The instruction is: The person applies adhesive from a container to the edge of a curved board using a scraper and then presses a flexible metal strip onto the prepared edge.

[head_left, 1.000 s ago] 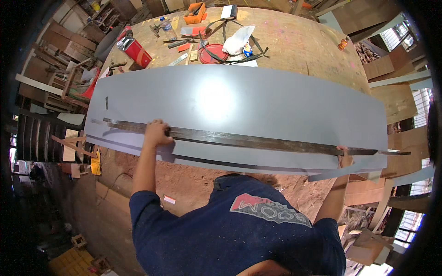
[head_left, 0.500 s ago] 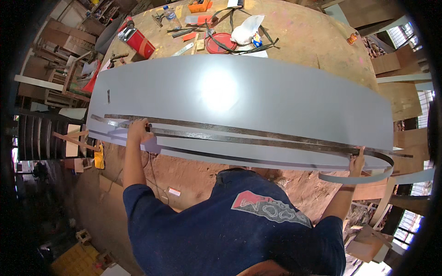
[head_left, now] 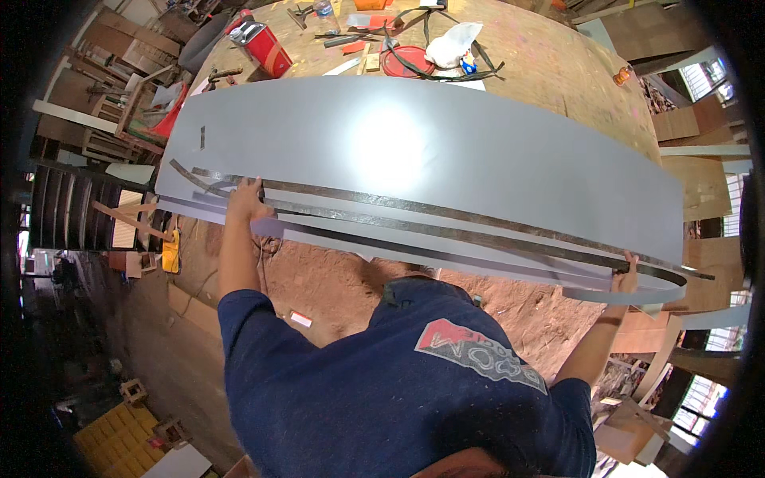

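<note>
A large grey panel (head_left: 510, 159) lies across the near side of the workbench. My left hand (head_left: 249, 201) is closed around a long, flexible strip (head_left: 438, 229), probably edge banding, near its left end, which curves up past my fingers. The strip's face toward me is dark brown; its other face is grey. My right hand (head_left: 627, 275) grips the same strip near the panel's right end. Beyond that hand the strip loops round and back toward me, showing grey. A second dark strip (head_left: 478, 213) lies on the panel just behind the held one, its right end extending past the panel.
At the bench's far side are a red can (head_left: 267, 52), a red lid (head_left: 408, 61), a white plastic bag (head_left: 454, 46), a bottle (head_left: 324, 11) and dark strap-like scraps. A small dark piece (head_left: 202, 137) rests on the panel's left. Boards stand along the right.
The strip's left end now curves away from the second strip. My left hand has shifted slightly, still gripping it. The whole view has shifted a little; my right hand keeps its hold.
</note>
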Available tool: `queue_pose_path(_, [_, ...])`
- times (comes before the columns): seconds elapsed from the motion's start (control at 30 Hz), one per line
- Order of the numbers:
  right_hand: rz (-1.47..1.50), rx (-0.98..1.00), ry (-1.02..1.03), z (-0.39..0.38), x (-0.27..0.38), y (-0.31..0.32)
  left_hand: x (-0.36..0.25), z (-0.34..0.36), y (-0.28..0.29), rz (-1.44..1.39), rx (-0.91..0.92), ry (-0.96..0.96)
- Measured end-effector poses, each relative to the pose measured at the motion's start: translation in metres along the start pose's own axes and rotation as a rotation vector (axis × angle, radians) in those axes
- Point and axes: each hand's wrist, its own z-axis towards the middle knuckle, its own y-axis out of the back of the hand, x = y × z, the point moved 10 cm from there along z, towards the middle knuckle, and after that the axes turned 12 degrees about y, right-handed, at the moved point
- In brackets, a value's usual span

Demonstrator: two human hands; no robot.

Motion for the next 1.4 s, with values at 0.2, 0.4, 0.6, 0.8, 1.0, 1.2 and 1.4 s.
queue_pose_path(0.2, [0.05, -0.258, -0.002, -0.035, 0.018, 0.07, 0.02, -0.005, -0.007, 0.042, -0.084, -0.042])
queue_pose_path(0.4, [0.032, -0.547, 0.102, -0.11, 0.065, 0.19, 0.048, 0.021, -0.013, 0.156, -0.066, -0.033])
queue_pose_path(0.6, [-0.182, -0.56, 0.058, -0.197, 0.102, 0.263, 0.067, -0.008, -0.012, 0.128, -0.138, -0.11])
queue_pose_path(0.8, [-0.643, -0.383, 0.514, -0.279, 0.207, 0.344, 0.036, 0.003, -0.001, -0.106, -0.239, -0.244])
queue_pose_path(1.0, [-1.262, -0.238, 0.553, -0.338, 0.26, 0.25, 0.089, -0.007, 0.018, -0.222, -0.333, -0.242])
queue_pose_path(1.2, [-1.076, -0.339, 0.764, -0.425, 0.324, 0.198, 0.117, -0.009, 0.02, -0.237, -0.263, -0.414])
queue_pose_path(1.4, [-0.786, -0.447, 0.463, -0.467, 0.277, 0.226, 0.216, -0.017, -0.019, -0.042, -0.071, -0.36])
